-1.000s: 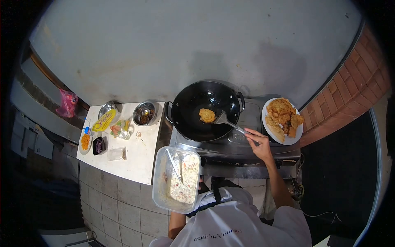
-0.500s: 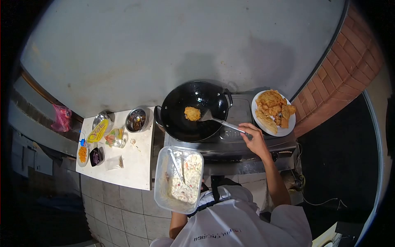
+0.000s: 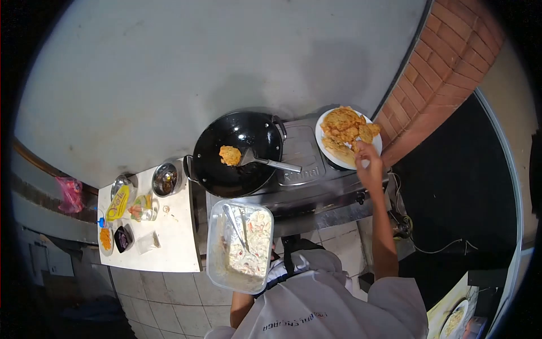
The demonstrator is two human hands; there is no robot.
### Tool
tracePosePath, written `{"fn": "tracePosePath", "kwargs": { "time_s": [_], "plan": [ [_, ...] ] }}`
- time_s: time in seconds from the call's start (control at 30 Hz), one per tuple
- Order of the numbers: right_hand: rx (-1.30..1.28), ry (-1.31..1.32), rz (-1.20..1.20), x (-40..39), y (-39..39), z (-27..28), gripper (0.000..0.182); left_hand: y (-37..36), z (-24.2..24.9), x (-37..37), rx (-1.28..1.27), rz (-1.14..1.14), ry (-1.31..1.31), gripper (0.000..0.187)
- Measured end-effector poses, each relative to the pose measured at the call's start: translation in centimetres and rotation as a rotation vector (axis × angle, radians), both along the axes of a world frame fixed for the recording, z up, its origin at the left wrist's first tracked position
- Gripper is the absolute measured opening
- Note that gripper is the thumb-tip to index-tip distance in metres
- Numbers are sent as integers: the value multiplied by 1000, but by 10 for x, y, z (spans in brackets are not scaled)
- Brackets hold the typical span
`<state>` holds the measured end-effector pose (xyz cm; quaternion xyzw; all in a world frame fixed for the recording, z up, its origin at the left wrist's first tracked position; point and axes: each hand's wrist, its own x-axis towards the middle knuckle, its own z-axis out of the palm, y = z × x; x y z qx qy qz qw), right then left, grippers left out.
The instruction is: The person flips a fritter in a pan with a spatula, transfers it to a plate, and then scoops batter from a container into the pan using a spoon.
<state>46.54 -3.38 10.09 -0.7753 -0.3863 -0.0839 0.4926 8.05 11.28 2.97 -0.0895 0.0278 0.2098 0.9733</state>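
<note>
A large clear plastic container (image 3: 212, 275) holds pale batter with small coloured bits and a spoon (image 3: 235, 227). My left hand supports it from below, mostly hidden by the container. At the near edge of a white plate (image 3: 377, 148), my right hand (image 3: 369, 165) has its fingers bent and pinched on a piece among the fried fritters (image 3: 342, 125); the fingertips partly cover it. In the black wok (image 3: 226, 183) lies one golden fritter (image 3: 230, 155). A metal spatula (image 3: 276, 164) rests against that fritter, its handle over the wok's rim with no hand on it.
The wok and plate stand on a gas stove (image 3: 305, 148) against a grey wall. To the left, a white table (image 3: 175, 240) bears metal bowls (image 3: 166, 179), a yellow packet (image 3: 118, 203), a dark bowl (image 3: 123, 238) and a plate of orange shreds (image 3: 105, 239). A brick pillar (image 3: 420, 85) rises at right.
My right hand has let go of the spatula, leaving it in the wok, and moved right to the fritters on the plate. The container stays in my left hand. The view has shifted rightward.
</note>
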Motion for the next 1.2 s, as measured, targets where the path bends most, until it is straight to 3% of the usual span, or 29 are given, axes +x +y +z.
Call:
{"fn": "tracePosePath", "kwargs": {
  "time_s": [0.07,0.13,0.2,0.27,0.33,0.4,0.47,0.53,0.6,0.67,0.77,0.87,0.93,0.97,1.1,1.17,1.2],
  "plan": [
    [50,72,-163,30,-10,1,42,-1,3,3,-80,-46,-52,95],
    [105,137,-320,52,-14,-5,49,-5,12,8,72,-44,44,83],
    [-203,-266,-482,65,-14,-13,56,-11,19,6,4,-44,94,82],
    [-229,-354,-443,64,-10,-21,58,-15,23,3,-61,-36,141,80],
    [-399,-229,-386,69,-5,-29,58,-15,26,0,-26,-36,245,77],
    [-291,-286,-383,73,-3,-31,58,-14,23,1,0,-35,243,77],
    [-475,-283,-387,75,-4,-34,56,-14,30,5,25,-36,248,77],
    [-361,-341,-416,74,-3,-34,54,-15,36,9,92,9,132,77],
    [-245,-401,-438,72,0,-31,51,-15,24,6,73,4,174,77],
    [-192,-282,-449,77,-4,-33,49,-17,30,5,50,2,220,77],
    [-407,-353,-436,82,-8,-43,48,-20,35,4,25,27,200,77],
    [-271,-320,-441,76,-5,-36,47,-19,22,1,1,12,207,76],
    [-309,-319,-454,75,-2,-35,46,-11,17,-1,-221,-62,-49,96],
    [-342,-325,-469,75,0,-35,46,-19,18,1,5,-11,182,77],
    [-405,-230,-464,75,2,-34,46,-17,21,1,104,-5,213,80],
    [-404,-274,-491,77,5,-37,44,-20,10,-1,-138,5,98,84],
    [-405,-274,-488,78,4,-38,44,-20,5,-4,-139,7,97,84]
  ]
}}
